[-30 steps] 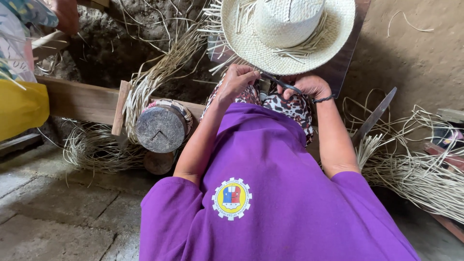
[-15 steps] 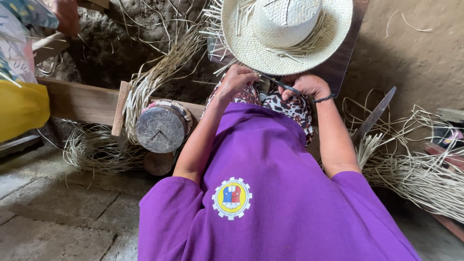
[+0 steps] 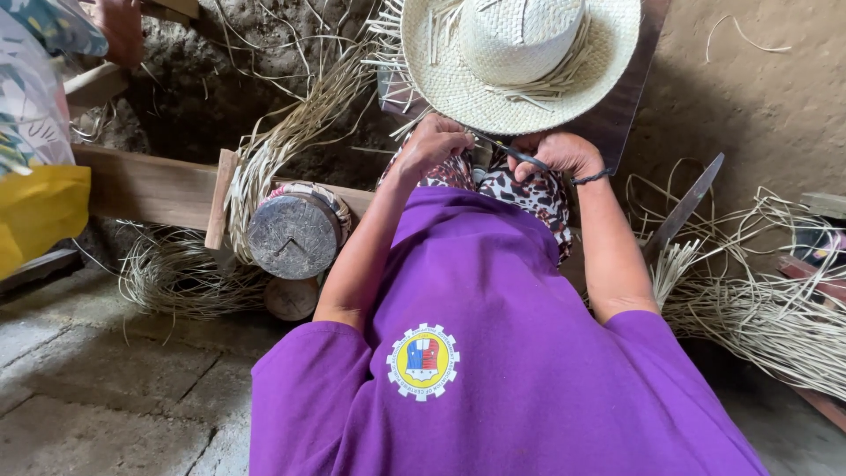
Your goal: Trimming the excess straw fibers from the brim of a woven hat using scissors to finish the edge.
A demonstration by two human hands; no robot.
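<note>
A woven straw hat (image 3: 520,62), pale and round-brimmed with loose unwoven strands fringing its left edge, lies in front of the person's knees. The left hand (image 3: 438,141) is closed on the near rim of the brim, fingers curled over the straw. The right hand (image 3: 555,152) is clamped on a thin dark tool (image 3: 511,154) whose slim shaft slants up toward the brim; a dark band circles that wrist. Below the hands sits spotted cloth (image 3: 515,189), then a smooth purple shirt (image 3: 493,353). To the left, a round wooden block (image 3: 293,236) with a cracked flat top rests by a plank (image 3: 150,187). Dry straw bundles (image 3: 758,308) lie to the right, beside a long flat blade (image 3: 683,211) leaning on the earthen wall.
</note>
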